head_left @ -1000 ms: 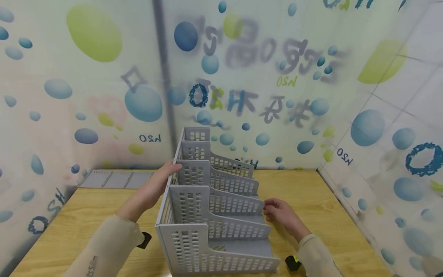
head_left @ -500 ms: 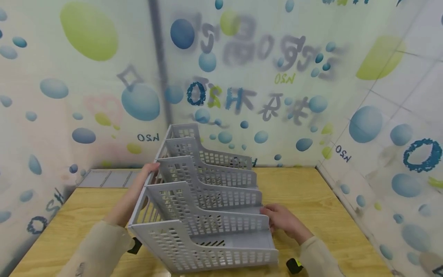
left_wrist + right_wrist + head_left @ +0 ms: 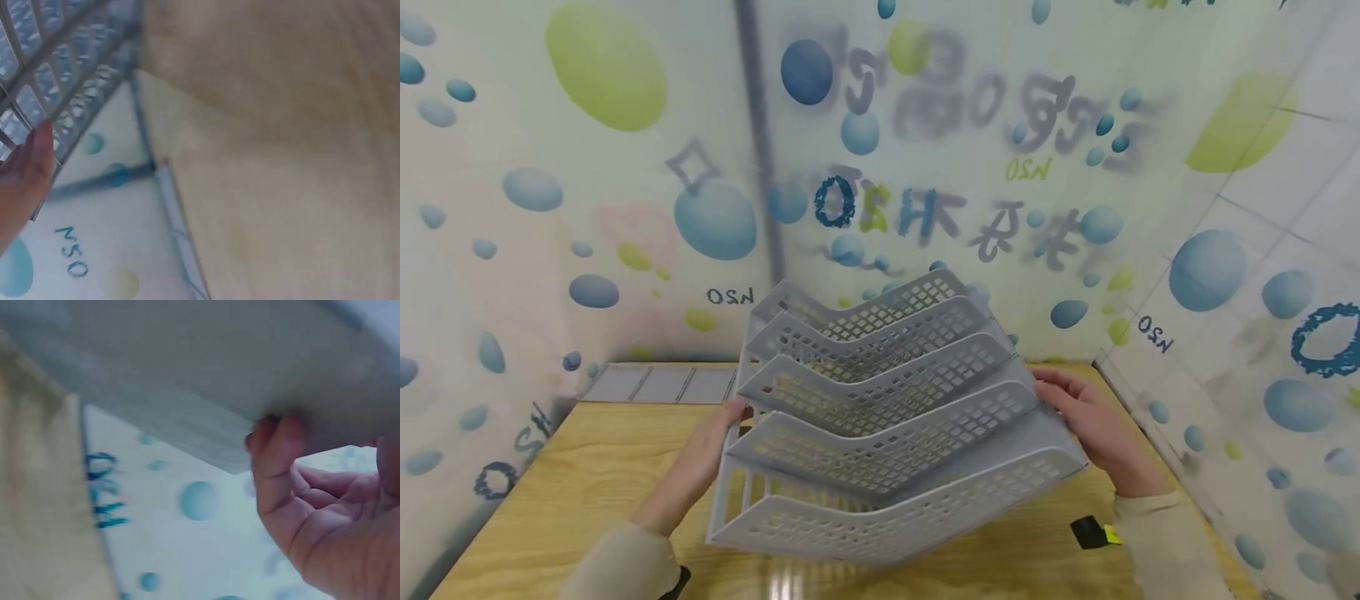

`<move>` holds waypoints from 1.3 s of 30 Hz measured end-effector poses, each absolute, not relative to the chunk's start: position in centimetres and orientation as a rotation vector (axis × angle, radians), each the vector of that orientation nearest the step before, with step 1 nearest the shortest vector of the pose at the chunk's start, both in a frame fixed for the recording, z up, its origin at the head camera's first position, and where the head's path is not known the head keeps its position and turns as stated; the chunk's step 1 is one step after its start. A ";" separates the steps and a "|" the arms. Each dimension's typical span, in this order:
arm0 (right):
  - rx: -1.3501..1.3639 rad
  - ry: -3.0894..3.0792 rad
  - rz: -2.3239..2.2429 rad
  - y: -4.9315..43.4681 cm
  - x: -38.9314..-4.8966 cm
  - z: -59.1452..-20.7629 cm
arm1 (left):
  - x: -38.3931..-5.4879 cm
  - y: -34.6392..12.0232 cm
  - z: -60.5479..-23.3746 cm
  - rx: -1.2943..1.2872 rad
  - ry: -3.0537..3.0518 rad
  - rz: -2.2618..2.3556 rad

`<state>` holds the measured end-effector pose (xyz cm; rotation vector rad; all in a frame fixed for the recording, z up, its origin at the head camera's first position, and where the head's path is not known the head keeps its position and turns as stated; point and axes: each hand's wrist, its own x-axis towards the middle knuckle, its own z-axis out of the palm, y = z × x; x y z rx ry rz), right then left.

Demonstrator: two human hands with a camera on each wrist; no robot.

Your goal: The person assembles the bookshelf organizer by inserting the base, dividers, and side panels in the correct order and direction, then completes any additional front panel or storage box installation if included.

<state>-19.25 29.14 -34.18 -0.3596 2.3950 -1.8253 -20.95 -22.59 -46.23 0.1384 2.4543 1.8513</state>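
Note:
A grey plastic file rack (image 3: 992, 450) with several perforated dividers fills the middle of the head view. It is tilted, its open front raised toward the right and its slatted back low at the left. My left hand (image 3: 703, 446) holds the back side; in the left wrist view its fingers (image 3: 42, 153) lie against the lattice. At the front, my right hand (image 3: 1093, 425) grips the base edge. Seen from the right wrist, the fingers (image 3: 281, 447) bend against the rack's smooth grey surface. Some left fingertips are hidden behind the rack in the head view.
A flat grey sectioned strip (image 3: 666, 384) lies along the back left of the wooden table (image 3: 587, 467). Patterned curtain walls (image 3: 880, 167) stand close behind and at both sides. Black wrist devices (image 3: 1088, 533) sit near the cuffs.
The rack stood with its base on the table a second ago; its front has since been raised and the rack tipped back leftward. My right hand rose with the front edge; the left moved lower.

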 end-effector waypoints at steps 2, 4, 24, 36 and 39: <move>-0.420 2.396 -1.844 30.1 -18.8 -32.8 | -17.2 -19.1 -42.1 0.175 2.758 1.652; -0.466 2.458 -1.794 30.7 -18.4 -31.6 | -15.9 -17.6 -41.2 0.268 2.927 1.506; -0.555 2.931 -1.143 28.8 -19.5 -26.0 | -15.3 -16.2 -45.5 0.444 2.763 0.997; -0.484 2.837 -1.062 29.3 -26.6 -24.9 | -17.6 -18.2 -35.4 0.709 3.032 0.944; -0.510 2.826 -1.040 28.8 -28.2 -24.8 | -18.5 -18.0 -32.3 0.811 3.150 0.896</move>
